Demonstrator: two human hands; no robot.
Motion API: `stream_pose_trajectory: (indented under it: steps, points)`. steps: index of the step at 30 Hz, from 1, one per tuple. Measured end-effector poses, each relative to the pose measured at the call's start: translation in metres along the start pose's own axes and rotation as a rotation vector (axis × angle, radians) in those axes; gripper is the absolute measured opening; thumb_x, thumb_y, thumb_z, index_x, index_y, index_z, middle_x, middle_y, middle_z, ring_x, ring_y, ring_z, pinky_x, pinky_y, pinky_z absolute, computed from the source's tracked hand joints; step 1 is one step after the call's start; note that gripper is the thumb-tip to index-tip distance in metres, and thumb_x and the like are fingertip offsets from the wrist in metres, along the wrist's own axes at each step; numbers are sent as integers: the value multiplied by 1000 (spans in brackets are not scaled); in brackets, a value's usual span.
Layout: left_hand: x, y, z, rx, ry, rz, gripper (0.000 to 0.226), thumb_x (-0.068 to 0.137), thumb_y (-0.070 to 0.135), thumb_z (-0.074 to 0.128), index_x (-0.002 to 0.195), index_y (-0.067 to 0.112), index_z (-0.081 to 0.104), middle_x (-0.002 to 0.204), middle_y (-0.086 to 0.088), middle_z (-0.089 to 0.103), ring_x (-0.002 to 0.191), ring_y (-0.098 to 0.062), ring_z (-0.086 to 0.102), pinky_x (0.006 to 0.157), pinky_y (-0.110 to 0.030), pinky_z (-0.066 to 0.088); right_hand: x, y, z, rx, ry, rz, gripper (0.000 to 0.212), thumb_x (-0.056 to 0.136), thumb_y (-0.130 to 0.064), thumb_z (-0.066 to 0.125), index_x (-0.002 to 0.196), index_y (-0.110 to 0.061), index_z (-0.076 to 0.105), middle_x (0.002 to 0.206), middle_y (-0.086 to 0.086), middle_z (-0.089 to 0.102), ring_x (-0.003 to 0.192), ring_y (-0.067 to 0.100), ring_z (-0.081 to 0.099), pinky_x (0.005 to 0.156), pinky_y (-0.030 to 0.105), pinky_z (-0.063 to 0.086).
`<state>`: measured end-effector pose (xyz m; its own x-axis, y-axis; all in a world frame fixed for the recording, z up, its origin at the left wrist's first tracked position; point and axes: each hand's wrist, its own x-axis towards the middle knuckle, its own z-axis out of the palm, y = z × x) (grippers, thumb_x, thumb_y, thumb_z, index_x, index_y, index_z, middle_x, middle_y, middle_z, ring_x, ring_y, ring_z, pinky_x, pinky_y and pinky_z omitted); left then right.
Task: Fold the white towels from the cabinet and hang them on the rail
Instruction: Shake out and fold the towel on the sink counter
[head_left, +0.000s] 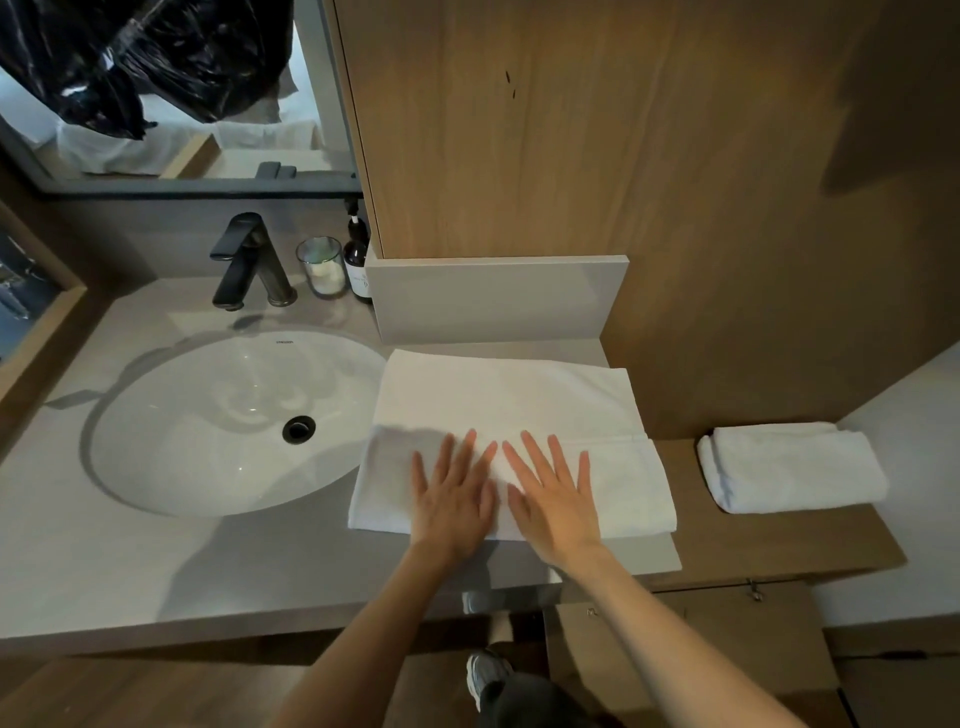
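Observation:
A white towel (509, 400) lies spread on the grey counter to the right of the sink, its near part folded over into a thicker band. My left hand (454, 496) and my right hand (553, 499) lie side by side, palms down, fingers straight, pressing flat on that folded band near the counter's front edge. A second white towel (792, 467), folded into a compact bundle, sits on the lower wooden shelf at the right. No rail is visible.
A white oval sink (234, 421) with a black drain fills the counter's left. Behind it stand a black faucet (244, 260), a glass jar (322, 267) and a dark pump bottle (358, 260). A wooden cabinet (571, 130) rises behind the towel. An open cabinet door (691, 639) hangs below right.

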<state>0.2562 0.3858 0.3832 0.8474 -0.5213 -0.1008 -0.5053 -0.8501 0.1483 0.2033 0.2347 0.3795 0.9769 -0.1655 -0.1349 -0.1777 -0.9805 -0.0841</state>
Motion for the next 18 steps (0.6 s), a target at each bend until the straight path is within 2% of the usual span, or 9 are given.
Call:
stream_pose_trajectory:
  steps: [1, 3, 7, 9, 14, 18]
  points:
    - [-1, -6, -1, -15, 5, -21, 63, 91, 54, -9, 152, 36, -4, 160, 5, -16, 145, -21, -22, 115, -55, -15, -1, 7, -2, -3, 7, -5, 59, 96, -65, 8, 150, -48, -8, 159, -10, -21, 147, 24, -20, 114, 54, -18]
    - [-5, -21, -2, -39, 19, -52, 61, 92, 57, -1, 151, 41, 2, 160, 5, -14, 146, -23, -19, 115, -54, -14, -4, 27, -6, 9, -6, 1, 60, 92, -71, 5, 145, -54, -17, 155, -14, -31, 144, 22, -30, 114, 53, -21]
    - [-15, -54, -3, -35, 50, -83, 61, 92, 61, -1, 151, 43, 0, 159, -4, -17, 145, -28, -20, 118, -49, -8, -18, 63, -13, 2, -55, 3, 64, 82, -76, -12, 143, -56, -18, 155, -13, -32, 142, 28, -33, 117, 49, -19]
    - [-18, -65, -3, -7, 28, -86, 62, 92, 64, 0, 151, 43, -3, 159, -10, -19, 144, -32, -22, 119, -47, -7, -23, 72, -17, -6, -96, -2, 66, 79, -78, -13, 141, -57, -22, 154, -12, -34, 140, 33, -36, 114, 47, -22]
    - [-33, -75, -5, 5, 30, -70, 65, 91, 66, 3, 152, 41, 3, 160, -17, -9, 146, -36, -9, 118, -48, -2, -31, 77, -20, 0, -179, -52, 69, 78, -83, -3, 137, -58, -28, 152, -8, -40, 135, 37, -42, 112, 52, -22]
    - [-58, -71, -2, -20, 31, -51, 68, 90, 69, 2, 152, 39, 4, 159, -18, -10, 147, -37, -7, 119, -50, 2, -50, 78, -17, -47, -209, -74, 82, 78, -89, 14, 140, -55, -26, 149, -6, -45, 133, 41, -43, 112, 61, -19]
